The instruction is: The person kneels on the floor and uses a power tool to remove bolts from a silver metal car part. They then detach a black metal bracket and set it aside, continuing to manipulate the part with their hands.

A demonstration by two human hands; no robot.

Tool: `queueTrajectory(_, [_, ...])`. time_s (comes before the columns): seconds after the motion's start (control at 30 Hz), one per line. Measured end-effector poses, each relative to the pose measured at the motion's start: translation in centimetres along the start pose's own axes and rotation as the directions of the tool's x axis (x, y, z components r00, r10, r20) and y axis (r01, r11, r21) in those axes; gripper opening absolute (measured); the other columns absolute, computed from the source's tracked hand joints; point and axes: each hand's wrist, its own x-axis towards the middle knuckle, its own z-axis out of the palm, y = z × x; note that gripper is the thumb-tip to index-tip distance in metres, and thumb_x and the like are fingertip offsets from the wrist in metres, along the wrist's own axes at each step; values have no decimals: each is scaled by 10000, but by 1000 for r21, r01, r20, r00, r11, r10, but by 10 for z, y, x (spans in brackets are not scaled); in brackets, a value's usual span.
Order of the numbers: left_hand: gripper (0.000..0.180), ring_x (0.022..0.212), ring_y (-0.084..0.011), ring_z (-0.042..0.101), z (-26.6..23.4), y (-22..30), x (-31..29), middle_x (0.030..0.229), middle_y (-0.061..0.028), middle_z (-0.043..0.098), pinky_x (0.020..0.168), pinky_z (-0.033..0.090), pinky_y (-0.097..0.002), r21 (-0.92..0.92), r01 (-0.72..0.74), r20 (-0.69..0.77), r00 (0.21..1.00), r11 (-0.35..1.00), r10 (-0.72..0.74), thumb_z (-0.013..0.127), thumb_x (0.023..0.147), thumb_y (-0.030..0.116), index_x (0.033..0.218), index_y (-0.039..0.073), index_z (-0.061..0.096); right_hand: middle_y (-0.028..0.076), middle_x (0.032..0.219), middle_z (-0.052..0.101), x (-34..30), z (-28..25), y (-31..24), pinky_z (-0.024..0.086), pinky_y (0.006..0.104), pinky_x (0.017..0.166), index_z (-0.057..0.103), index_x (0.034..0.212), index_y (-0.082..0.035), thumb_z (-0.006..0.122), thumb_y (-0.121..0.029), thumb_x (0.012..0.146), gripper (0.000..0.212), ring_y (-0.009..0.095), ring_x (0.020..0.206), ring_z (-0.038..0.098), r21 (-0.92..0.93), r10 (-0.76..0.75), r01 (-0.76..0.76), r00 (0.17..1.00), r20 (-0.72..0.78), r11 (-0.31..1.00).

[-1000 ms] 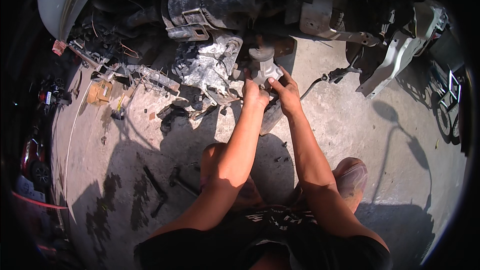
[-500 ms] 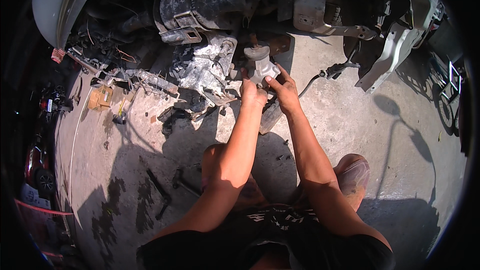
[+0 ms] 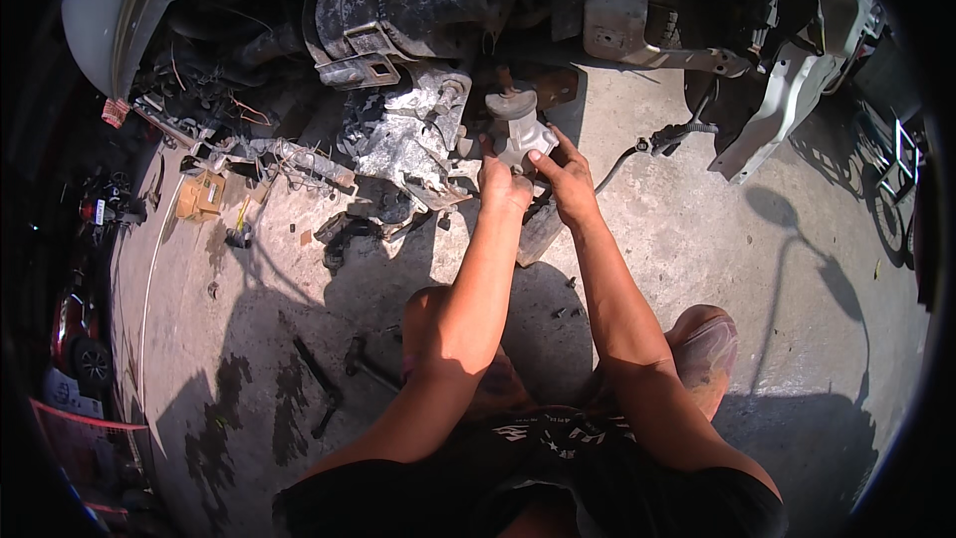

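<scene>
Both hands are closed on a grey cast metal part (image 3: pixel 524 133) with a round, flanged upper end and a lobed lower body. My left hand (image 3: pixel 503 185) grips its lower left side, fingers partly hidden. From the right, my right hand (image 3: pixel 569 179) holds it with the thumb on top and the fingers round the far side. Just beyond it is a rusty brown metal piece (image 3: pixel 556 88). Under my forearms a worn block (image 3: pixel 542 233) lies on the concrete. Left of my hands sits a whitish, dirt-caked metal assembly (image 3: pixel 403 134).
A dark cylindrical housing (image 3: pixel 403 15) overhangs the far side. Bent metal brackets (image 3: pixel 772 115) jut out at right, near a black cable (image 3: pixel 677 136). A small cardboard box (image 3: pixel 200 196) and dark tools (image 3: pixel 321 389) lie on the floor to the left.
</scene>
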Motion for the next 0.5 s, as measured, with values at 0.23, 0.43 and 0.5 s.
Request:
queueTrajectory(0.23, [496,1205,-246,560,4,1,-4,1315,-52,594,1035,441,-431,2,-4,-15,1000,1000,4,359,1040,501,1308,136,560,192,1218,616,2,-3,5,479,327,944,384,1454,63,751,-222,848,764,225,1067,603,-56,-7,6,1000,-15,998])
queueTrajectory(0.43, [492,1180,-233,559,5,2,-7,1299,-32,602,991,425,-413,4,-3,-21,1000,1000,3,378,1035,514,1315,148,552,200,1252,600,3,-3,8,468,336,971,379,1457,63,748,-218,852,762,236,1110,591,-55,-20,20,1000,-10,998])
queueTrajectory(0.5, [493,1176,-227,561,5,2,-6,1294,-27,605,983,427,-408,13,0,-15,1000,1000,1,372,1036,515,1312,150,556,202,1259,597,3,-2,7,464,338,976,378,1457,63,751,-221,851,766,238,1116,587,-22,-13,13,1000,0,1000])
